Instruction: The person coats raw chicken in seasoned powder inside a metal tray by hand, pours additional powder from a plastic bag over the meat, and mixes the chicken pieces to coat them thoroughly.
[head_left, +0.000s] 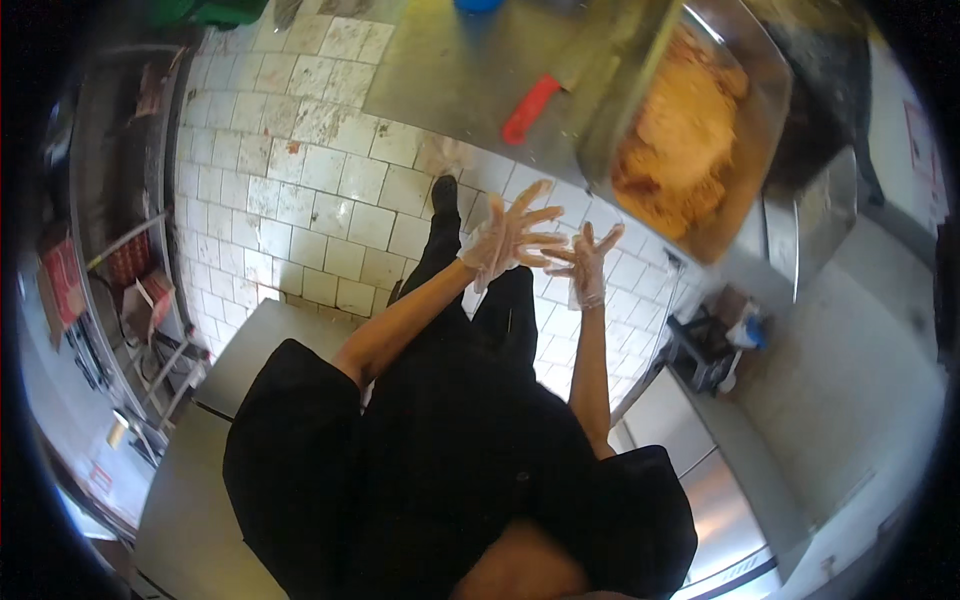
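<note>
My left hand (517, 234) wears a clear plastic glove, its fingers spread and nothing in it. Close beside it, also gloved and spread, my right hand (586, 259) holds nothing; the fingertips of both hands nearly meet. Both are held in front of my body, short of the steel worktable (442, 82). On that table lies a knife with a red handle (534, 109), its blade partly blurred. To the right of the knife, a deep metal pan (761, 112) holds a heap of orange-coated food (682, 135), perhaps marinated meat.
White floor tiles (300, 195) bear dirt stains. A black crate (697, 352) stands at right, near steel cabinet doors (712, 480). Shelving with red boxes (135, 255) runs along the left. A steel counter (180, 517) is behind me at left. Something blue (478, 4) tops the table's far edge.
</note>
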